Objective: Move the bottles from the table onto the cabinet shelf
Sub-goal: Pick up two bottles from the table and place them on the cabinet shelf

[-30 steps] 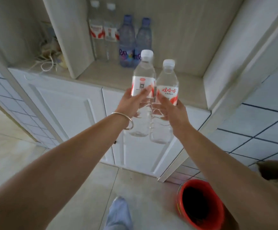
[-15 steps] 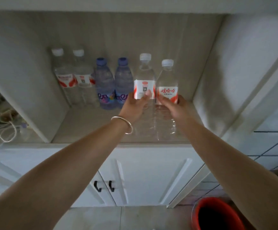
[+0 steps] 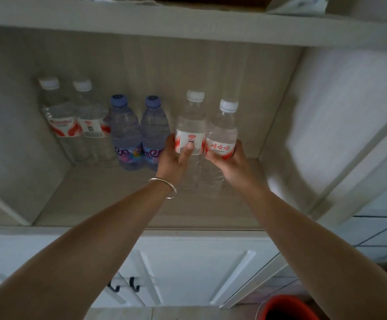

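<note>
My left hand (image 3: 175, 159) grips a clear bottle with a white cap and red-white label (image 3: 190, 121). Right beside it, my right hand (image 3: 230, 161) holds a second clear bottle with red characters on its label (image 3: 222, 130). Both bottles stand upright, side by side, over the cabinet shelf (image 3: 91, 199); whether their bases touch the shelf I cannot tell. At the back of the shelf stand two clear white-capped bottles (image 3: 72, 121) and two blue-capped bottles (image 3: 139, 132), just left of the ones I hold.
White side panels close the shelf bay on the left (image 3: 8, 158) and right (image 3: 340, 125), with another shelf board (image 3: 187, 31) above. Below are white cabinet doors with dark handles (image 3: 124, 286). A red bucket (image 3: 287, 308) sits on the floor at lower right.
Both hands have carried their bottles from in front of the cabinet deeper into the shelf bay, toward the back row. My view has moved closer and tilted up.
</note>
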